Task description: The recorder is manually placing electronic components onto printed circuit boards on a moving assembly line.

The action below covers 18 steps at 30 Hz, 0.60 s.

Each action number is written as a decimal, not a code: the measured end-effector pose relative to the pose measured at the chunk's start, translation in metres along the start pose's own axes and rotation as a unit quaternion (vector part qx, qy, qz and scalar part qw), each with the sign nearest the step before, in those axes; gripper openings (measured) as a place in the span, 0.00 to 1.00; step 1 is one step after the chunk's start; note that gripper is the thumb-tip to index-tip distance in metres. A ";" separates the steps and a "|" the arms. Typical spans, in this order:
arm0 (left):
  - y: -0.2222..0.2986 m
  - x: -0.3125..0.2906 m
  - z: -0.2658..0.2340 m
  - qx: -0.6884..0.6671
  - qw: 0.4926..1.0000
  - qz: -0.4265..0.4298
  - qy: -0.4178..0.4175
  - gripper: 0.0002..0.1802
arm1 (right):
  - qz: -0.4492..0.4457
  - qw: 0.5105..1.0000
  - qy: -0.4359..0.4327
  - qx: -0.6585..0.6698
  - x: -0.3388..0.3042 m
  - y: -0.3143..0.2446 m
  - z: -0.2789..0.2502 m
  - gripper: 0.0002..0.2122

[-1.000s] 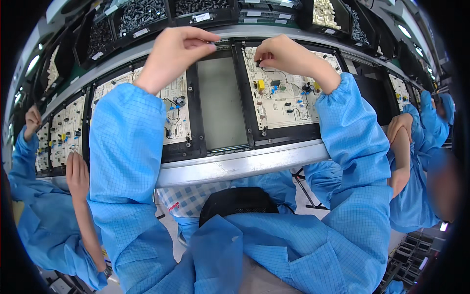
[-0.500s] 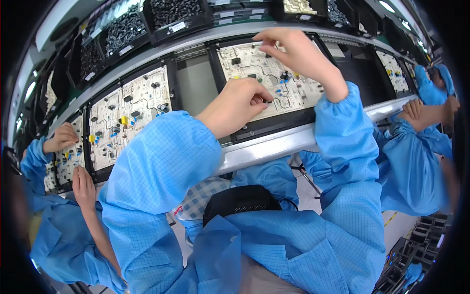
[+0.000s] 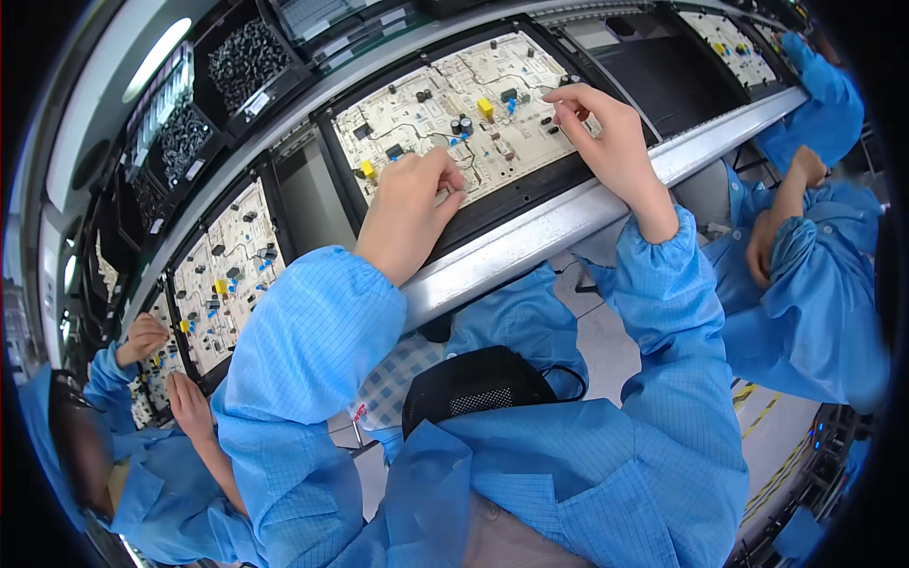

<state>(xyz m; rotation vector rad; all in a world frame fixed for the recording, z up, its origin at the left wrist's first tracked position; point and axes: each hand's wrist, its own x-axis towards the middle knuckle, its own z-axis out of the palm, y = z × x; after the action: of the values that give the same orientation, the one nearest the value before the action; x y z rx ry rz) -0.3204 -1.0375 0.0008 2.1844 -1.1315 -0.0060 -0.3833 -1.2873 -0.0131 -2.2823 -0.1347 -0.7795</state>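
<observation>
A white circuit board point(image 3: 530, 68) in a black frame lies in front of me, carrying black capacitors point(image 3: 461, 124), a yellow block-shaped component point(image 3: 485, 107) and small blue parts. My left hand point(image 3: 409, 204) is over the near left part of the board. Its thumb and forefinger are pressed together; what they hold, if anything, is hidden. Above the board's right side, my right hand point(image 3: 606, 142) has its forefinger and thumb tips brought close in a pinch, and anything between them is too small to make out. Blue sleeves cover both my forearms.
A metal rail point(image 3: 530, 241) borders the line on my side. More boards point(image 3: 227, 265) lie to the left, and another point(image 3: 729, 47) at the far right. Bins of dark components point(image 3: 248, 64) stand behind. Co-workers in blue sit left and right, the left one's hands point(image 3: 189, 407) at a board.
The view has shifted, and the board now appears further left. My right hand has come down from the board's far edge to its right side, fingertips closer together. My left hand stays low over the board.
</observation>
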 end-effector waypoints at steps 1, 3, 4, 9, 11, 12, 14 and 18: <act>0.001 0.000 0.002 0.005 1.000 -0.009 -0.004 0.08 | 0.004 1.000 0.003 0.001 -0.003 -0.001 -0.002 0.09; 0.002 -0.002 0.002 0.006 1.000 -0.015 0.002 0.09 | -0.026 0.996 0.088 -0.006 -0.009 -0.012 -0.007 0.09; 0.001 -0.002 0.002 0.002 1.000 -0.022 0.010 0.09 | -0.025 0.996 0.090 -0.003 -0.014 -0.021 -0.013 0.09; 0.007 -0.002 -0.001 0.019 0.999 -0.043 0.005 0.10 | -0.028 0.992 0.118 0.023 -0.055 -0.058 -0.039 0.09; 0.010 -0.002 -0.001 0.031 0.997 -0.069 -0.005 0.11 | -0.023 0.991 0.129 0.033 -0.070 -0.058 -0.043 0.10; 0.010 -0.002 -0.001 0.037 0.997 -0.071 -0.006 0.11 | -0.021 0.991 0.131 0.033 -0.078 -0.057 -0.045 0.10; 0.010 -0.004 -0.001 0.043 0.996 -0.072 -0.009 0.11 | -0.011 0.997 0.075 0.003 -0.094 -0.057 -0.049 0.09; 0.009 -0.006 0.002 0.043 0.997 -0.057 0.010 0.10 | 0.015 0.998 0.056 0.017 -0.122 -0.053 -0.043 0.10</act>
<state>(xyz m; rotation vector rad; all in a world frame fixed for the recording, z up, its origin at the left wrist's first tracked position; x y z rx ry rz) -0.3313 -1.0379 0.0026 2.3170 -1.0119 0.0136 -0.5198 -1.2616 -0.0263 -2.1969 -0.0618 -0.8815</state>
